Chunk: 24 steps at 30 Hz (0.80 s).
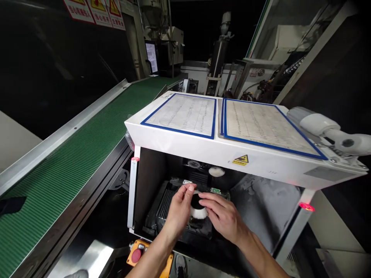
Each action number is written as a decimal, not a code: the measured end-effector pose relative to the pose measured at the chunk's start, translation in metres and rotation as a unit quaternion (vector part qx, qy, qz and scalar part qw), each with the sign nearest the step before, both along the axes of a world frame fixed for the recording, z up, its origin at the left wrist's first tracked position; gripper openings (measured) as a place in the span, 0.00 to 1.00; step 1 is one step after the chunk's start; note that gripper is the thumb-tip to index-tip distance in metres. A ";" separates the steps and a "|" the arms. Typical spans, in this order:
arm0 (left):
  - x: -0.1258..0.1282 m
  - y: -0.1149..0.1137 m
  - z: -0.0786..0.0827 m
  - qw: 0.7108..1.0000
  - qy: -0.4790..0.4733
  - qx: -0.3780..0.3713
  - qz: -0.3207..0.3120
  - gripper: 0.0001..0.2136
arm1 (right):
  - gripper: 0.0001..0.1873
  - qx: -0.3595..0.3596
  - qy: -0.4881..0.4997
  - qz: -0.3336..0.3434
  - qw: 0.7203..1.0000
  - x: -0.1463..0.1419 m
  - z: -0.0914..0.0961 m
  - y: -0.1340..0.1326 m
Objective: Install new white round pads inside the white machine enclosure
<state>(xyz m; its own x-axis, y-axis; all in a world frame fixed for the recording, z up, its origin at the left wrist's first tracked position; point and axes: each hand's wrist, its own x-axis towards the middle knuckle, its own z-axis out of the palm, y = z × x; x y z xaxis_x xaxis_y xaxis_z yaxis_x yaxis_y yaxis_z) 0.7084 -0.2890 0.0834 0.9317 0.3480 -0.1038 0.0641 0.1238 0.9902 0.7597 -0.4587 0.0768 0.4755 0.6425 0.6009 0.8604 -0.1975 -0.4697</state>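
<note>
- Green belt conveyor [66, 146] runs well left of both hands.
- White machine housing [179, 148] stands open around and ahead of the hands, with two blue-bordered sheets [268, 127] on top.
- Black finned unit [165, 204] lies inside, just beneath the hands.
- Left hand [179, 210]: fingers pressed together, tips curled at the round part's left side.
- Right hand [223, 218]: fingers together, extended across from the right, tips at the round part; grip on it cannot be told.
- White-and-black round part [198, 212] sits between both hands.
</note>
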 end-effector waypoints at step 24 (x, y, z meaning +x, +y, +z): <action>0.129 0.083 -0.090 0.942 -0.157 0.283 -0.093 0.07 | 0.03 -0.126 0.073 -0.345 0.927 0.111 -0.070 0.073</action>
<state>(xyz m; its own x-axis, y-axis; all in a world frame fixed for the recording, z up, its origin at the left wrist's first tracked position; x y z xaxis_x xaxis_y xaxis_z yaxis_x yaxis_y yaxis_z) 0.8369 -0.2057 -0.0070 0.9356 0.0934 0.3405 -0.2747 -0.4133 0.8682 0.8712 -0.3860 0.0066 0.8902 0.2671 0.3690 0.4195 -0.7963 -0.4358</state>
